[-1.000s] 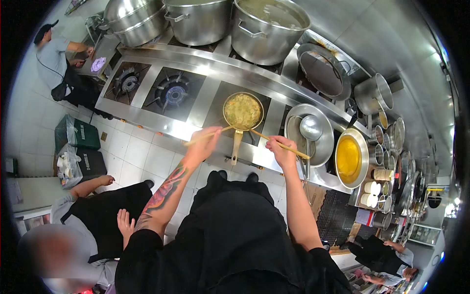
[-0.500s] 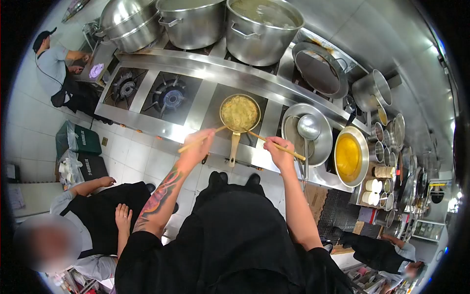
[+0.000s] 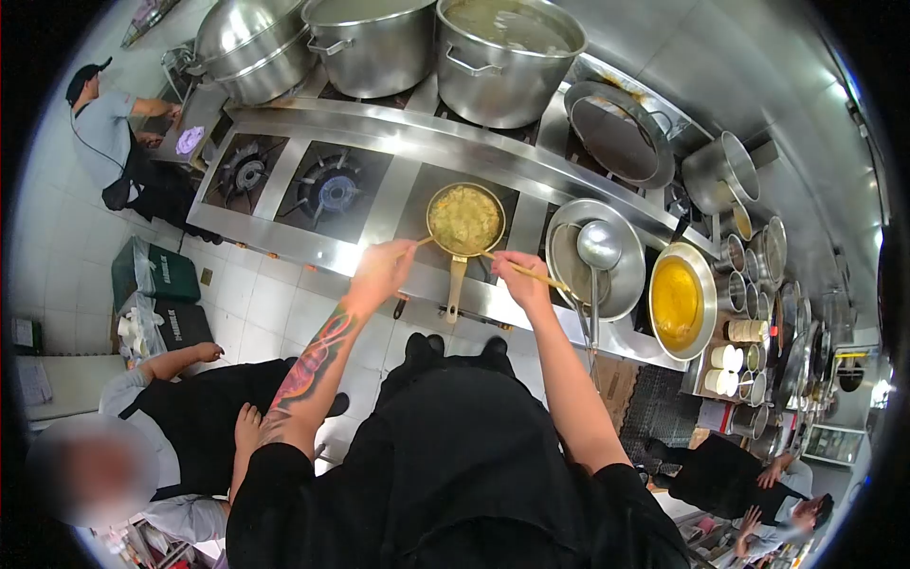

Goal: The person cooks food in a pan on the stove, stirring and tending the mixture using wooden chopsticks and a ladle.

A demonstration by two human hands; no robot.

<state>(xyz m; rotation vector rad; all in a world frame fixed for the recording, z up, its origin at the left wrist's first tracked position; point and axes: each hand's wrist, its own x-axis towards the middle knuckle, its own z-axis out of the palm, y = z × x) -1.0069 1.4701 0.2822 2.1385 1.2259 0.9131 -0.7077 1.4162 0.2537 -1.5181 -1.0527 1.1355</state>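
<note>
A small frying pan (image 3: 456, 284) stands on a burner in front of me, its handle pointing toward me. Yellowish, bubbling-looking food (image 3: 464, 216) fills it. My left hand (image 3: 381, 275) is closed around one wooden chopstick (image 3: 426, 241), whose tip is at the pan's near left rim. My right hand (image 3: 521, 279) grips another wooden chopstick (image 3: 553, 282); its tip reaches the near right rim, and its back end points right. Whether either tip is in the food I cannot make out.
Right of the pan, a ladle (image 3: 599, 248) lies in a steel bowl (image 3: 626, 289), beside a bowl of yellow liquid (image 3: 675, 301). Large stockpots (image 3: 500, 90) line the back. A bare burner (image 3: 335, 192) is at left. Co-workers are at left (image 3: 204, 403), far left (image 3: 106, 142) and lower right (image 3: 730, 479).
Both hands have shifted slightly; the left chopstick now shows less, and the right hand has moved a little left toward the pan. The lower-right co-worker's arms have moved.
</note>
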